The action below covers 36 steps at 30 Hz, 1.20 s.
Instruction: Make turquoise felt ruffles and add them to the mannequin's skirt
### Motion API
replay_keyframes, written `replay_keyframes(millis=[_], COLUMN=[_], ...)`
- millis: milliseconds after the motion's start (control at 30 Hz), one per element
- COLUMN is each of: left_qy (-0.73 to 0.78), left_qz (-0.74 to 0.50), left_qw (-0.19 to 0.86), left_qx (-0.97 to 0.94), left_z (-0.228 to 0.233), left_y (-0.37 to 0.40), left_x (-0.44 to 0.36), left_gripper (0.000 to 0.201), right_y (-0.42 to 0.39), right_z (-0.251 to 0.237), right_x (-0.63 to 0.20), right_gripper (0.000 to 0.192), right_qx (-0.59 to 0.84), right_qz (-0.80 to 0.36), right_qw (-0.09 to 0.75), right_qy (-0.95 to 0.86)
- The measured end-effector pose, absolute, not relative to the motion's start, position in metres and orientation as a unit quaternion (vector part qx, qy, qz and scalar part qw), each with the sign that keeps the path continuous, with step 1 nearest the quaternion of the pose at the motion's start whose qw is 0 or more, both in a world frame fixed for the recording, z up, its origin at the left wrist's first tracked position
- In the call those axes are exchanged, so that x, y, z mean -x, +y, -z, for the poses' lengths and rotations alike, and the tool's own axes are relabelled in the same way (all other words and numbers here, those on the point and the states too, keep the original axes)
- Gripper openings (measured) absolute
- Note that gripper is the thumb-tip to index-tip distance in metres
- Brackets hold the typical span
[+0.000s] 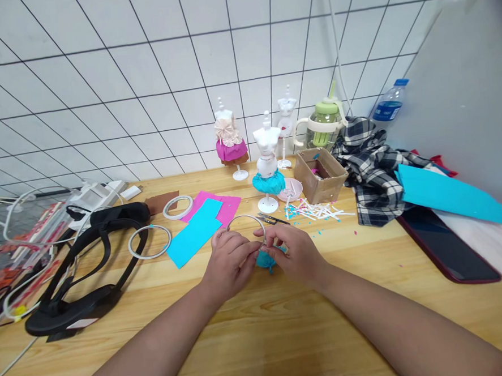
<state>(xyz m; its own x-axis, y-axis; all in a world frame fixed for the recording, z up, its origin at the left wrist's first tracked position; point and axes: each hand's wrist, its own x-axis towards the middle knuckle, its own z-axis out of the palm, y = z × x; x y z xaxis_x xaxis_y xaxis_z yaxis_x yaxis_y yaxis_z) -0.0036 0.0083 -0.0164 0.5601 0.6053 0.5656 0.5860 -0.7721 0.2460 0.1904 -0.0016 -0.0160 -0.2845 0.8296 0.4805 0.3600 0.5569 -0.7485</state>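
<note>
3 mannequins (267, 153), 3 tape rolls (149, 241), 2 bottles (324, 124)

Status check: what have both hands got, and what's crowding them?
Left hand and right hand together pinch a tape ring over a teal fabric piece. Scissors just beyond. Teal sheet lies left.

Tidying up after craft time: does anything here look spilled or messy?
Yes. White strips and tiny blue scraps lie scattered over the wooden table beside the cardboard box, and a plaid cloth sits crumpled behind them.
</note>
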Motion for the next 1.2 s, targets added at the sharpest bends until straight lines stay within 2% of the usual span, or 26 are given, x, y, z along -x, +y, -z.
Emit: replay_keyframes(millis=[133, 267, 333, 433, 467, 733, 1000, 1133, 1200], left_qy=[0.345, 0.36, 0.369, 0.395, 0.405, 0.451, 0.414, 0.532, 0.585], left_qz=[-0.323, -0.321, -0.326, -0.331, -0.333, -0.368, -0.445, -0.513, -0.515], left_qw=[0.018, 0.016, 0.015, 0.012, 0.01, 0.072, 0.085, 0.092, 0.063], left_qx=[-0.881, -0.876, -0.87, -0.857, -0.852, -0.81, -0.79, -0.667, -0.623], left_z=[0.016, 0.013, 0.012, 0.011, 0.01, 0.011, 0.013, 0.017, 0.02], left_y=[0.009, 0.006, 0.004, 0.004, 0.004, 0.012, 0.005, 0.025, 0.043], left_x=[0.003, 0.002, 0.001, 0.0, 0.0, 0.004, -0.001, 0.02, 0.041], left_gripper=[0.015, 0.014, 0.013, 0.011, 0.012, 0.019, 0.017, 0.024, 0.027], right_y=[-0.003, -0.004, -0.004, -0.003, -0.003, -0.007, -0.011, -0.012, -0.01], right_z=[0.017, 0.018, 0.017, 0.015, 0.014, 0.008, 0.005, 0.002, 0.001], right_x=[-0.189, -0.189, -0.19, -0.191, -0.191, -0.188, -0.184, -0.189, -0.194], right_gripper=[0.007, 0.038, 0.033, 0.01, 0.008, 0.014, 0.012, 0.013, 0.013], right_qx=[0.413, 0.457, 0.449, 0.435, 0.434, 0.395, 0.376, 0.369, 0.39], right_qz=[-0.246, -0.229, -0.211, -0.176, -0.167, -0.109, -0.088, -0.084, -0.092], right_qw=[0.459, 0.481, 0.487, 0.498, 0.501, 0.472, 0.492, 0.518, 0.523], right_qy=[-0.747, -0.712, -0.718, -0.729, -0.73, -0.781, -0.78, -0.767, -0.752])
